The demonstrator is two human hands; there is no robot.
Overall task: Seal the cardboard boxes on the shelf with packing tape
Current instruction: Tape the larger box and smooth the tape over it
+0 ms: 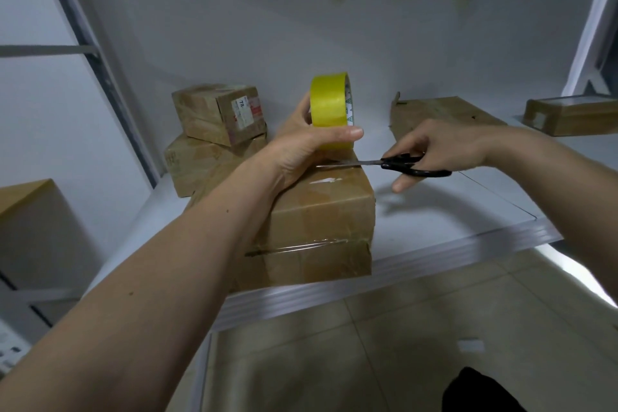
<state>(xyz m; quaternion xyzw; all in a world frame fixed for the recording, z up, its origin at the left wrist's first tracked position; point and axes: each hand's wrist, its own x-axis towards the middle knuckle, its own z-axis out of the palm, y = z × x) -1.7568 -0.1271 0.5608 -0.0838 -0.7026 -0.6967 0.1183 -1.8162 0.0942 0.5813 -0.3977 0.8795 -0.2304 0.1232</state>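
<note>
A cardboard box [321,224] stands at the front edge of the white shelf [468,211], with clear tape glinting across its top and front. My left hand [301,147] grips a yellow roll of packing tape [329,104] upright above the box's far top edge. My right hand [431,147] holds black-handled scissors [394,164]. Their blades point left and reach under the roll, level with the box top. The blade tips are partly hidden behind my left hand.
Two stacked boxes [217,130] sit at the back left of the shelf. A flattened box [441,114] lies behind my right hand, and another box [568,117] lies at the far right. A brown box [33,231] stands lower left. Tiled floor lies below the shelf.
</note>
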